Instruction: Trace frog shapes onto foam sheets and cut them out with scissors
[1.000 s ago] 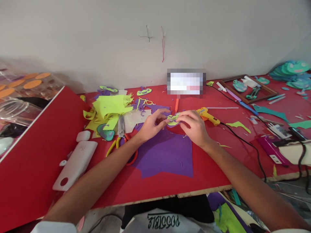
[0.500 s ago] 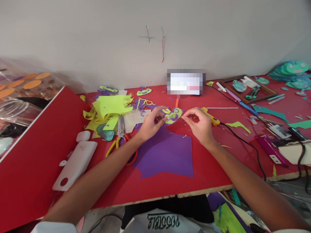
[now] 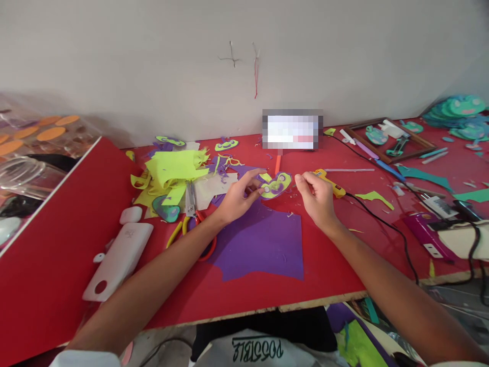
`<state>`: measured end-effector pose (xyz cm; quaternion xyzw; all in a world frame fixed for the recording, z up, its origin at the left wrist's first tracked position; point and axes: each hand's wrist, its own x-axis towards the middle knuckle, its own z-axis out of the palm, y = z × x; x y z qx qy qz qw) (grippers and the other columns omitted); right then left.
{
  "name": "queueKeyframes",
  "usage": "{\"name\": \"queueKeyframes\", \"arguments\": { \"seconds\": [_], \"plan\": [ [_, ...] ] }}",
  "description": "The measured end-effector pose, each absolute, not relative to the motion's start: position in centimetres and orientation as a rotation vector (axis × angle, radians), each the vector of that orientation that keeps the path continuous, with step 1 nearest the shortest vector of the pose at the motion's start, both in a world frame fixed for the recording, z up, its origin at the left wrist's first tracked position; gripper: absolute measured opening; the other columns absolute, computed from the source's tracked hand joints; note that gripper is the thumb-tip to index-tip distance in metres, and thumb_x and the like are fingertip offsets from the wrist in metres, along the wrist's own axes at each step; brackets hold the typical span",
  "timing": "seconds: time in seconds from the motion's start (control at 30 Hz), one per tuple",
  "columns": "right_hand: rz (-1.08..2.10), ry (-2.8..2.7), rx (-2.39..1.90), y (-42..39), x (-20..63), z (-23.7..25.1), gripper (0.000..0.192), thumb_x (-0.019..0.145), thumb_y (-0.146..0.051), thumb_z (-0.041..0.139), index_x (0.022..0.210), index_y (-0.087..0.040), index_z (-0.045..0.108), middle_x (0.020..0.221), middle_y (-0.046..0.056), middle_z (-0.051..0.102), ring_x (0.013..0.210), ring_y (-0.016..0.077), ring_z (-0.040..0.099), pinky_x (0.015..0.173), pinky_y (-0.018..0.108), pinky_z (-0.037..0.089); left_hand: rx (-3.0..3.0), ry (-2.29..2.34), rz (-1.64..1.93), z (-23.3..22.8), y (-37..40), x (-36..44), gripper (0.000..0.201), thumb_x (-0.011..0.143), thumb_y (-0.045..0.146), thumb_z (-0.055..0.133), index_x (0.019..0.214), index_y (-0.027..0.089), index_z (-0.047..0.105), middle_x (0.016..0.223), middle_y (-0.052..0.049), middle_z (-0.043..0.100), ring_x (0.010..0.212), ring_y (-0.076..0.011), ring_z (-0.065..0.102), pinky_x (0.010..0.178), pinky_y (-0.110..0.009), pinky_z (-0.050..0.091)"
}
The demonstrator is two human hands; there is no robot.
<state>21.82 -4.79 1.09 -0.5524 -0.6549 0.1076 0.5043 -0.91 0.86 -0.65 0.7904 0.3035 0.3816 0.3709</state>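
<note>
My left hand [image 3: 237, 198] pinches the left end of a lime-green and purple foam cutout [image 3: 276, 186] with small pale discs on it. To its right, apart from the cutout, my right hand [image 3: 318, 199] is closed with thumb and fingertips together; whatever might be in them is too small to make out. Below the cutout lies a purple foam sheet [image 3: 263, 244] with a ragged outline. Scissors with red handles [image 3: 190, 200] rest left of the sheet, partly under my left forearm. A yellow glue gun [image 3: 333, 183] lies just beyond my right hand.
Lime foam scraps [image 3: 173, 168] pile up at the left, near a white power bank [image 3: 118, 262] and a red upright panel [image 3: 57, 244]. A propped screen [image 3: 292, 132] stands by the wall. Rightward are a wooden frame [image 3: 424, 153], teal cutouts [image 3: 458, 109] and a black cord [image 3: 385, 224].
My right hand has drawn back to the right from the cutout's edge, its fingers curling in. The cutout, still in my left hand, has shifted slightly right and tilted.
</note>
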Motion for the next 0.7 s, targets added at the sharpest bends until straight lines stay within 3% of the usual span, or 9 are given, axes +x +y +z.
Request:
{"name": "queueKeyframes", "arguments": {
  "seconds": [0.1,0.23,0.33,0.47,0.7],
  "plan": [
    [0.222,-1.538,-1.303,-4.7,21.8,1.1,0.041,0.102,-0.044,0.052,0.067,-0.024,0.043,0.065,0.0,0.048,0.064,0.0176,0.049,0.065,0.034,0.043,2.037,0.763,0.947,-0.6,0.8,-0.9,0.043,0.098,0.032,0.057,0.139,0.021,0.05,0.09,-0.003,0.064,0.075,-0.0128,0.057,0.074,-0.027,0.049],
    [0.322,-1.498,-1.213,-4.3,21.7,0.8,0.015,0.097,-0.04,0.061,0.099,-0.025,0.061,0.099,0.006,0.066,0.087,0.0206,0.064,0.075,0.035,0.052,2.037,0.757,0.918,-0.5,0.7,-0.8,0.042,0.099,0.033,0.056,0.14,0.021,0.05,0.089,-0.003,0.064,0.074,-0.0131,0.056,0.074,-0.028,0.048],
    [0.439,-1.482,-1.206,-3.9,21.7,0.5,0.022,0.096,-0.039,0.063,0.113,-0.026,0.061,0.108,0.008,0.068,0.098,0.0224,0.067,0.079,0.035,0.054,2.045,0.765,0.917,-0.5,0.7,-0.8,0.042,0.1,0.033,0.055,0.14,0.022,0.05,0.09,-0.003,0.064,0.075,-0.0132,0.056,0.075,-0.028,0.048],
    [0.614,-1.477,-1.245,-3.7,21.7,0.1,0.028,0.093,-0.043,0.066,0.112,-0.024,0.063,0.1,0.007,0.072,0.092,0.0227,0.069,0.073,0.034,0.053,2.055,0.77,0.922,-0.6,0.8,-0.8,0.041,0.1,0.032,0.055,0.139,0.022,0.052,0.092,-0.004,0.064,0.077,-0.0131,0.058,0.075,-0.027,0.049],
    [0.689,-1.517,-1.275,-3.8,21.8,-0.2,0.031,0.09,-0.052,0.067,0.087,-0.022,0.062,0.073,0.002,0.067,0.064,0.017,0.061,0.058,0.03,0.046,2.038,0.825,0.982,-0.7,0.8,-0.9,0.033,0.102,0.029,0.048,0.133,0.02,0.056,0.093,-0.005,0.066,0.077,-0.0132,0.058,0.071,-0.026,0.048]
  ]
}}
